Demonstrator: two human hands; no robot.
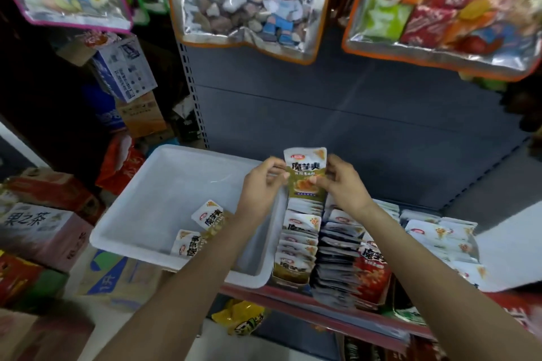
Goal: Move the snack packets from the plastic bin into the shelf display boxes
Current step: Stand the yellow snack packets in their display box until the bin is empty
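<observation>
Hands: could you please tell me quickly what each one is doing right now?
Left hand: pinching the snack packet.
Right hand: pinching the same packet.

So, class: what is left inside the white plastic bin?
Two snack packets lie inside the white plastic bin, near its front right corner. The left forearm crosses over that corner, so anything beneath it cannot be seen.

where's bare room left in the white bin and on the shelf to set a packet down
The white bin is bare across its far and left floor; only two packets lie near its front right corner. The grey shelf deck behind the display boxes is open. The boxes are crowded, and both hands hold a packet over the green row.
</observation>
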